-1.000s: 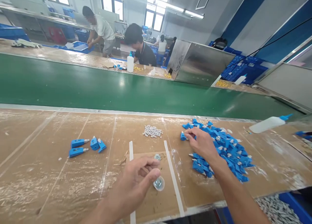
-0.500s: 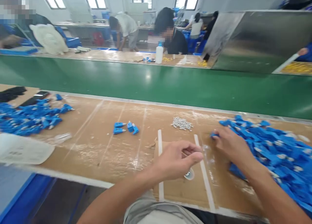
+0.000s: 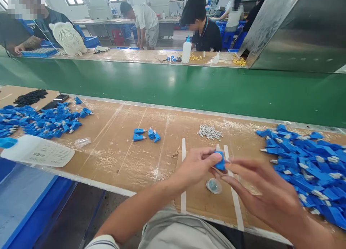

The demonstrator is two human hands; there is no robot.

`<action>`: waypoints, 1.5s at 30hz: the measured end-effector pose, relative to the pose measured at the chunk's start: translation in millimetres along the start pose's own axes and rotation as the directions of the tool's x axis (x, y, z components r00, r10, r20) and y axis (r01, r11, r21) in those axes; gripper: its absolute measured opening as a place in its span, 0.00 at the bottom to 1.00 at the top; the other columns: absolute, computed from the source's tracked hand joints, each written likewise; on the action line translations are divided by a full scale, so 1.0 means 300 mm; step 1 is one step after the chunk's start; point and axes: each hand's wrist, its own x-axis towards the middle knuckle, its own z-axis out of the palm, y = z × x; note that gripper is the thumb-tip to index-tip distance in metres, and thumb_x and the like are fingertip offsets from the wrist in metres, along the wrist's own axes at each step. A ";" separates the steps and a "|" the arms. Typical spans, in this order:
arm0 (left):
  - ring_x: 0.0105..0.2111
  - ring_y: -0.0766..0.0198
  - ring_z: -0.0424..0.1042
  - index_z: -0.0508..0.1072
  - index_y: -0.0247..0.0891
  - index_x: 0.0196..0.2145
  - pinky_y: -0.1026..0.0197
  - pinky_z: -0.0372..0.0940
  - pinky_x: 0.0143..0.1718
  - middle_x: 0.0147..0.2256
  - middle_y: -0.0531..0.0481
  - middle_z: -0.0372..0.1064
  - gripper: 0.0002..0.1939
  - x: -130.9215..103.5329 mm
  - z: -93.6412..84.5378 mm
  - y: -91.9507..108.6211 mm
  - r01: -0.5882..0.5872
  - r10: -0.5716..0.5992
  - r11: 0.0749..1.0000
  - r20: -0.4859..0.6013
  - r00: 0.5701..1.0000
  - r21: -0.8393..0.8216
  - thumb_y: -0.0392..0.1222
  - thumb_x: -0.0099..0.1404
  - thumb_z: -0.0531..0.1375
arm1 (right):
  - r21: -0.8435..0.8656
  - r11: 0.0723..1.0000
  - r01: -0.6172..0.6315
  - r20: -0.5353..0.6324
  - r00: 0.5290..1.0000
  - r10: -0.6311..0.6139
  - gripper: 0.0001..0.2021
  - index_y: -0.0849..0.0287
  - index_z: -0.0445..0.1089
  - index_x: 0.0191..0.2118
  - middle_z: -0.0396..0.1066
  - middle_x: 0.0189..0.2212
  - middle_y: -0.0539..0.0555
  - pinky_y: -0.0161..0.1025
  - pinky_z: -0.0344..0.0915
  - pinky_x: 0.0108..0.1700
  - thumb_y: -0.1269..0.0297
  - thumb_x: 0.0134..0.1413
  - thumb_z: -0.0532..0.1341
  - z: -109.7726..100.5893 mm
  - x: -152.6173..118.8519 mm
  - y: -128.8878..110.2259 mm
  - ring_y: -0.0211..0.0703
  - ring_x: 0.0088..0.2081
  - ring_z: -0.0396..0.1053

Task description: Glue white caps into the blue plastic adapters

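Observation:
My left hand (image 3: 198,162) is closed on a small blue plastic part (image 3: 220,161) with a pale tip pointing up, held over the cardboard mat between two white tape strips. My right hand (image 3: 262,184) reaches in from the right, slightly blurred. Its thumb and forefinger are apart, and their tips are at the blue part's side; whether they touch it I cannot tell. Below the hands sits a small round clear dish (image 3: 213,186). Beyond them lies a pile of small grey pieces (image 3: 209,132). To the right spreads a big heap of similar blue parts (image 3: 310,166).
Several blue parts (image 3: 146,134) lie left of centre. Another blue heap (image 3: 51,121) is at the far left, near a white bottle (image 3: 40,151) on its side and a clear cup (image 3: 82,142). A green conveyor belt (image 3: 167,83) runs behind the table. People work beyond it.
My right hand has come left from the blue heap to my left hand. A blue part is now in my left hand, which was empty-looking before. The view has shifted slightly.

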 end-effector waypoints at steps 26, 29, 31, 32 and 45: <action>0.35 0.64 0.76 0.77 0.29 0.49 0.65 0.69 0.36 0.38 0.42 0.77 0.18 -0.125 -0.157 -0.084 0.098 -0.148 0.951 -0.151 0.977 -0.294 0.42 0.64 0.67 | 0.055 0.927 -0.371 0.169 0.919 0.357 0.08 0.55 0.77 0.41 0.67 0.32 0.52 0.39 0.64 0.32 0.61 0.67 0.61 0.149 -0.171 0.001 0.42 0.31 0.66; 0.34 0.65 0.77 0.77 0.29 0.50 0.65 0.70 0.37 0.37 0.42 0.78 0.19 -0.127 -0.154 -0.081 0.113 -0.162 0.947 -0.144 0.976 -0.301 0.43 0.65 0.67 | 0.003 0.930 -0.369 0.222 0.907 0.359 0.09 0.56 0.76 0.39 0.66 0.33 0.52 0.39 0.63 0.33 0.61 0.68 0.59 0.137 -0.170 -0.011 0.42 0.31 0.66; 0.33 0.66 0.77 0.77 0.29 0.48 0.66 0.70 0.38 0.36 0.43 0.78 0.18 -0.127 -0.150 -0.080 0.119 -0.169 0.942 -0.138 0.976 -0.315 0.43 0.65 0.67 | -0.006 0.914 -0.406 0.235 0.888 0.396 0.10 0.56 0.74 0.37 0.67 0.32 0.52 0.39 0.62 0.32 0.59 0.68 0.59 0.130 -0.164 -0.015 0.41 0.30 0.64; 0.32 0.66 0.77 0.77 0.29 0.47 0.67 0.70 0.37 0.36 0.43 0.78 0.16 -0.126 -0.147 -0.082 0.121 -0.172 0.940 -0.137 0.976 -0.320 0.43 0.65 0.67 | -0.002 0.903 -0.429 0.235 0.878 0.417 0.12 0.57 0.73 0.36 0.67 0.32 0.52 0.38 0.61 0.31 0.58 0.68 0.59 0.127 -0.161 -0.016 0.41 0.29 0.64; 0.34 0.64 0.79 0.76 0.29 0.40 0.69 0.72 0.39 0.38 0.39 0.78 0.12 -0.134 -0.043 -0.085 0.241 -0.252 0.872 0.033 0.967 -0.426 0.44 0.66 0.66 | 0.324 0.821 -0.470 -0.119 0.841 0.528 0.08 0.56 0.72 0.36 0.74 0.33 0.52 0.36 0.68 0.30 0.59 0.65 0.63 0.045 -0.089 -0.057 0.38 0.27 0.68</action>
